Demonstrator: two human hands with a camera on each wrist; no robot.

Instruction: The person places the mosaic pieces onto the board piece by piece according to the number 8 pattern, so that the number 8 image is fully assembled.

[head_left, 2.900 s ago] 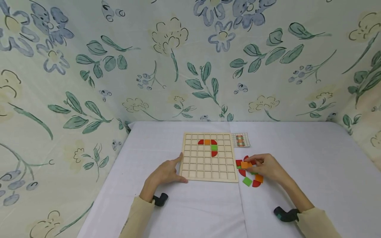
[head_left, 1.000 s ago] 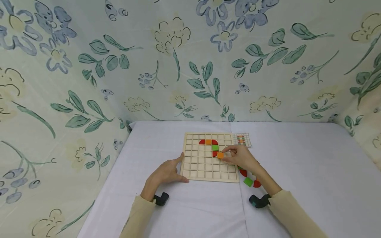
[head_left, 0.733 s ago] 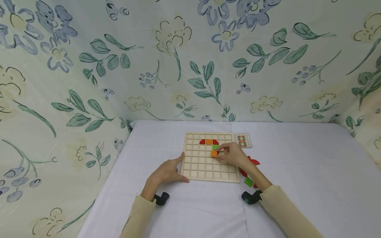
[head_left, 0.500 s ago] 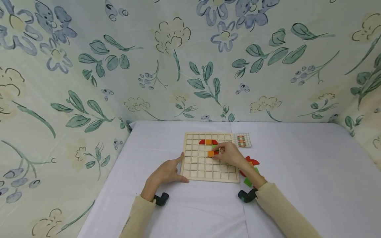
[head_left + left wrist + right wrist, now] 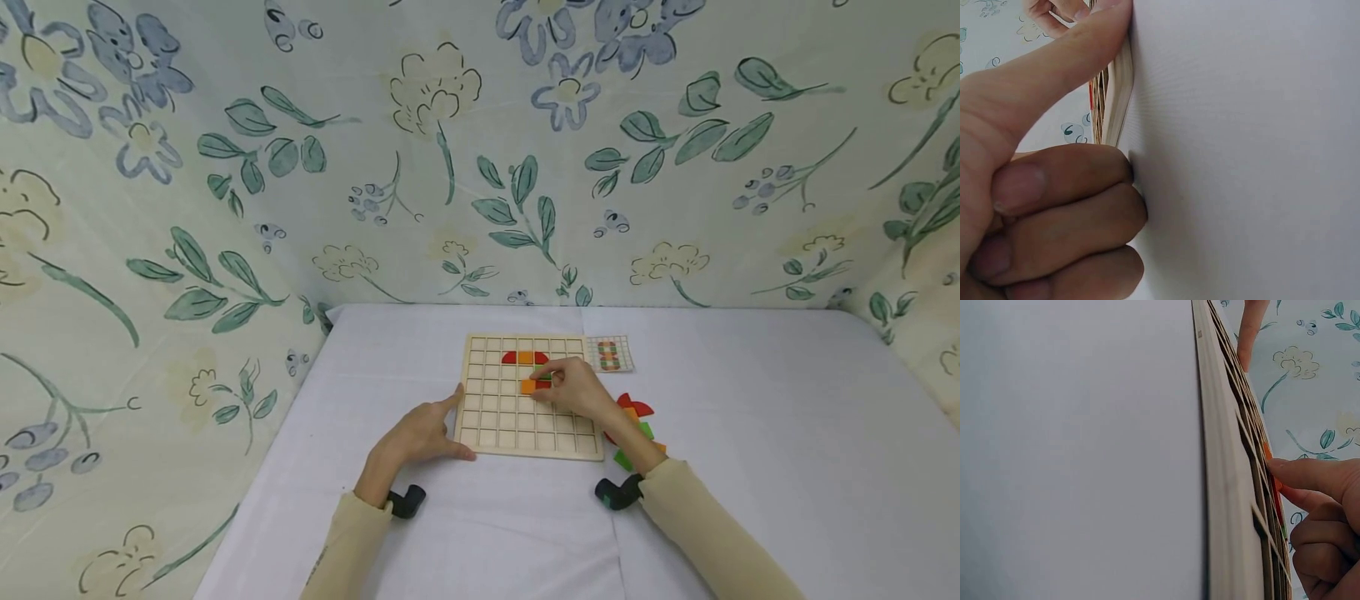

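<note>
A wooden grid board [image 5: 495, 421] lies flat on the white-covered table. My left hand [image 5: 420, 432] holds its near left corner, thumb at the front edge and index finger along the left side; the left wrist view shows the other fingers curled. My right hand [image 5: 576, 390] reaches over the board and pinches an orange square tile [image 5: 528, 387] at a cell just left of a red tile [image 5: 543, 386]. Farther up the grid, another orange tile [image 5: 525, 357] sits between two red quarter-round tiles [image 5: 509, 357]. My right fingers partly cover a green tile.
Right of the board is a pile of loose red, green and orange tiles [image 5: 637, 408], partly hidden by my right forearm. A small pattern card [image 5: 611, 354] lies by the board's far right corner. Behind the table hangs a floral cloth [image 5: 480, 150].
My right hand has carried the orange square tile from the pile onto the board, then leftward past the red tile to the cell beside it. My left hand has stayed at the corner.
</note>
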